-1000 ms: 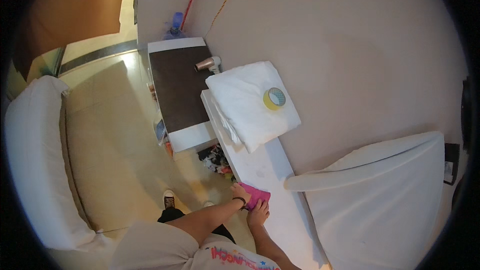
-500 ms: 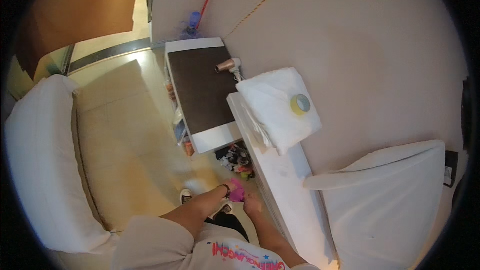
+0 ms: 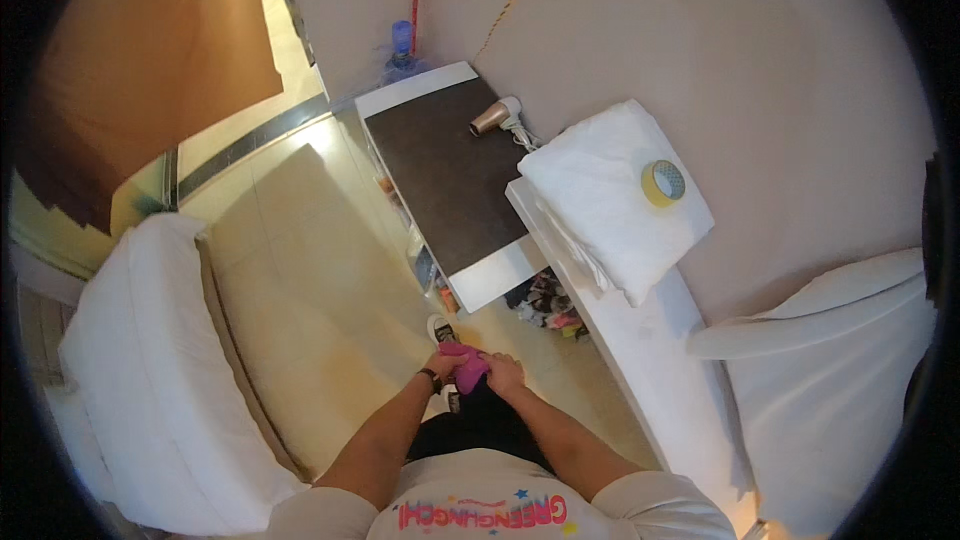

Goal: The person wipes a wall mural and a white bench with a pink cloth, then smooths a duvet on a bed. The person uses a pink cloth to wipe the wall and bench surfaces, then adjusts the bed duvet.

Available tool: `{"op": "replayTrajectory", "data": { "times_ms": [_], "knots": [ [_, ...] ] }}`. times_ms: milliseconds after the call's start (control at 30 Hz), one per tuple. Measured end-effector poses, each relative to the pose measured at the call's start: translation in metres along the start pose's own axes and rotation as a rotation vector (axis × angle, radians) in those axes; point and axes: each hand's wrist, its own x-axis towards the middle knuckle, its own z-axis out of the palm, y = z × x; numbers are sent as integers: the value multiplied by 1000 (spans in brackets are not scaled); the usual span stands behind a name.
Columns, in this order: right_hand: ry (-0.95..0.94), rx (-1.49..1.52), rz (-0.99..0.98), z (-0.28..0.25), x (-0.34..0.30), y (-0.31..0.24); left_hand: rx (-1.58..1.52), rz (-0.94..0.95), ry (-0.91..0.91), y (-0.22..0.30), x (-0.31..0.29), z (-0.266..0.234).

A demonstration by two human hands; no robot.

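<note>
The left hand [image 3: 447, 365], a dark band at its wrist, grips one side of a pink cloth [image 3: 468, 368]; the right hand [image 3: 507, 372] pinches the other side. The cloth is bunched between them, above the shoes [image 3: 441, 327]. Ahead, a hair dryer [image 3: 492, 116] lies on the brown tabletop [image 3: 440, 180]. A tape roll [image 3: 662, 183] rests on folded white linen [image 3: 590, 180].

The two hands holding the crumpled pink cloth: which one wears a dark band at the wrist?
The left hand: a dark band shows at its wrist, while the right hand, also on the pink cloth, shows a bare wrist.
</note>
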Motion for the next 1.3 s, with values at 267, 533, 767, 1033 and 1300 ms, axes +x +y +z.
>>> {"op": "replayTrajectory", "data": {
  "times_ms": [267, 533, 767, 1033, 1300],
  "knots": [
    [507, 242, 190, -4, 107, 18, 285, 242, 20, 99, 102, 14],
    [380, 342, 616, -21, 216, 51, 879, 396, 10, 135, 235, 20],
    [367, 372, 800, -35, 267, 20, 1149, 498, -181, 120, 256, -23],
    [507, 573, 855, 38, 306, -113, 826, -20, -288, 156, 243, -139],
    [399, 1044, 482, 38, 333, -280, 574, 261, 14, 243, 205, -287]
  ]
}}
